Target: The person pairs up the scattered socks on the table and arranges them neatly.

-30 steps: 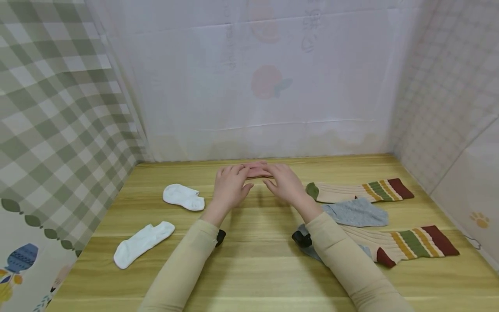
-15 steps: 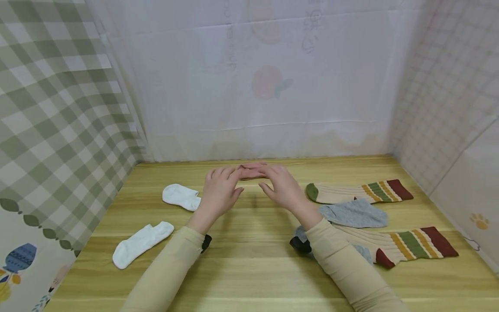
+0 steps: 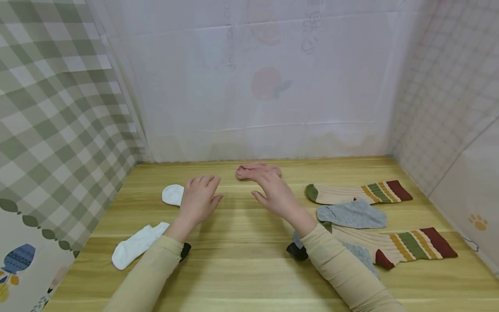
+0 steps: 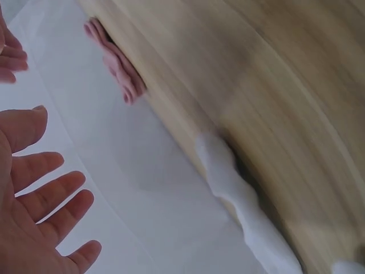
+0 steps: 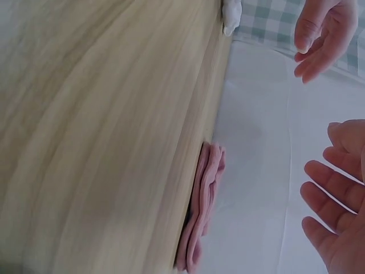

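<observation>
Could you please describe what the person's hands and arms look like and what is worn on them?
The left hand and the right hand wear no gloves. The left sleeve and the right sleeve are long, pale beige and creased, ending near the wrists. A small black piece shows by the left cuff and another by the right.

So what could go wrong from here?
The left hand could brush the white sock it partly hides in the head view. The right sleeve partly hides a grey sock there, and might drag it if lowered. The pink bundle, ungripped and loosely layered, may come undone.
</observation>
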The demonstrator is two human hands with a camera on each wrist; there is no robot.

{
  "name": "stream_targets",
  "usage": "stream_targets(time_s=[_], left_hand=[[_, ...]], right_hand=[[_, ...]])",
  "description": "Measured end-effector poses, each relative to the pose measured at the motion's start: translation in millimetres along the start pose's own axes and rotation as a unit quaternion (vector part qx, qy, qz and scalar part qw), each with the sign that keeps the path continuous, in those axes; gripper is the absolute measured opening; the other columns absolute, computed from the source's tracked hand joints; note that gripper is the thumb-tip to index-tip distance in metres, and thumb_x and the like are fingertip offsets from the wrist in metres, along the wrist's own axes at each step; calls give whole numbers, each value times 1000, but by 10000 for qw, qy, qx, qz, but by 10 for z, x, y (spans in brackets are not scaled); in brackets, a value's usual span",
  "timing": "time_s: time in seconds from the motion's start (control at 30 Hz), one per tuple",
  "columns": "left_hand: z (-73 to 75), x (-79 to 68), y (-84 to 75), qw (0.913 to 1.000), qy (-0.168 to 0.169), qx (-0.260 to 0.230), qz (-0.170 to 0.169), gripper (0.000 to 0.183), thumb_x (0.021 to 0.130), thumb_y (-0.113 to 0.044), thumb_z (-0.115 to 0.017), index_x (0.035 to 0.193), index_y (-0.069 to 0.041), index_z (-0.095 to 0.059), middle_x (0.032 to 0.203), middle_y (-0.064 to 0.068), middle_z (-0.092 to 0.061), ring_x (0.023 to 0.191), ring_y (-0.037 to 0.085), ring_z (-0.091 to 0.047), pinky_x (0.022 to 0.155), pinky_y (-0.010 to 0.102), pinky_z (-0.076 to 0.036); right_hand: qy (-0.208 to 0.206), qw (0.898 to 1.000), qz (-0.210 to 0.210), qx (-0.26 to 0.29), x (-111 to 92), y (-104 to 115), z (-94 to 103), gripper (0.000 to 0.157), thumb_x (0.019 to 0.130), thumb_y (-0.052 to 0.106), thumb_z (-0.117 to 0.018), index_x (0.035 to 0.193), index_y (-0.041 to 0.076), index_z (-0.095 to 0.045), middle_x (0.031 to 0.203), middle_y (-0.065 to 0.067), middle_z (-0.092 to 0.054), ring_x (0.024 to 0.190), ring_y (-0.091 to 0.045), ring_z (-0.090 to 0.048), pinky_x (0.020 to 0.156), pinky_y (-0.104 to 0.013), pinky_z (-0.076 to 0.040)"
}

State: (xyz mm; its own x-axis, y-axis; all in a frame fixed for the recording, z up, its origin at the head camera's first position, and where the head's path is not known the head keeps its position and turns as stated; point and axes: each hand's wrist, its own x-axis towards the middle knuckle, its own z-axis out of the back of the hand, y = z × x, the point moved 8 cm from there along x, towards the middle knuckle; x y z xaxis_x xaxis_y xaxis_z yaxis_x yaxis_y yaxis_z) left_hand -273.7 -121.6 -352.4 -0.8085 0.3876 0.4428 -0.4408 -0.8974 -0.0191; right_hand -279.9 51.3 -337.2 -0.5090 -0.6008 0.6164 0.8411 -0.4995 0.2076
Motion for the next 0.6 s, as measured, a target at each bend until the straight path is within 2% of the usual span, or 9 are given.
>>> stream_targets(time_s=[0.13,0.3,0.47,0.6], left_hand=[[9,-79,182,9996,70,-145,213,50,89,-26,-76,131,-4,-61,129,16,-61,118,37,-54,101,56,-35],[68,-165,398,9982,31,-376,456,49,89,-22,-76,131,0,-61,128,18,-61,116,40,-55,101,59,-35],[115,-214,583,9960,54,-505,734,48,91,-20,-74,131,1,-60,127,21,-61,116,44,-54,98,65,-35],[143,-224,731,9946,1,-547,877,45,91,-20,-74,129,2,-61,124,23,-62,113,45,-56,94,67,-37]], right_hand=[[71,9999,19,-97,10,72,-40,63,81,0,-80,138,6,-54,139,-6,-55,129,-23,-48,108,-42,-37],[196,9998,-40,-61,40,141,-120,42,84,3,-77,123,-3,-61,131,-13,-58,124,-29,-51,106,-42,-40],[601,9967,-537,-72,76,180,-231,38,90,12,-74,124,-1,-62,122,-14,-63,117,-30,-56,101,-41,-43],[847,9930,-821,44,123,223,-318,39,93,16,-71,127,1,-61,122,-13,-64,117,-29,-56,101,-41,-44]])
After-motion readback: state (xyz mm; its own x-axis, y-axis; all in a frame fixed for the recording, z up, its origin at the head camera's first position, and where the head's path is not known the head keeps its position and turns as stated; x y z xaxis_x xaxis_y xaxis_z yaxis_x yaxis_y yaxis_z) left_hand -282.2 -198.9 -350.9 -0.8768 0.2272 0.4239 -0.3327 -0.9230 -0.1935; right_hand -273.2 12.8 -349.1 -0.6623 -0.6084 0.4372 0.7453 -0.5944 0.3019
